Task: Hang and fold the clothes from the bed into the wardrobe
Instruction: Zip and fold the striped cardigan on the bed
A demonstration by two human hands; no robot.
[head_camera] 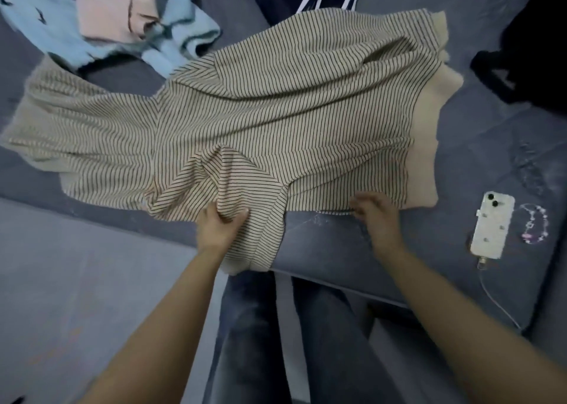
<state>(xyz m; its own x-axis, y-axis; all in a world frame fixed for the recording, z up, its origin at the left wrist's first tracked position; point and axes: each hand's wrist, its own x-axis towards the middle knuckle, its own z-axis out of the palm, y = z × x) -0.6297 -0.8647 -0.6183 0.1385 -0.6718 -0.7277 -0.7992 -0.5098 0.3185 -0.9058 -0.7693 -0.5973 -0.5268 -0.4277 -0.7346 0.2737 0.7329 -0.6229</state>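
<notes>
Fold step underway: striped sweater (276, 112) spread flat on bed (460, 164), near sleeve bunched at bed edge. Left hand (219, 224) grip pinching sleeve fabric; right hand (376, 213) at hem edge, fingers bent, blurry, can't tell if actually gripping. Next, I'd guess: flip sleeve over body, smooth, fold. Blue sweater (184, 47), pink top (113, 10), dark clothes (534, 44) cut off by frame. Wardrobe nowhere in view. Phone (492, 225) on bed, near right hand.

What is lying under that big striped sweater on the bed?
Under the striped sweater only the grey bed cover shows around its edges. A light blue garment lies beside its upper left edge. Whatever sits beneath the sweater's middle is covered and cannot be seen.
</notes>
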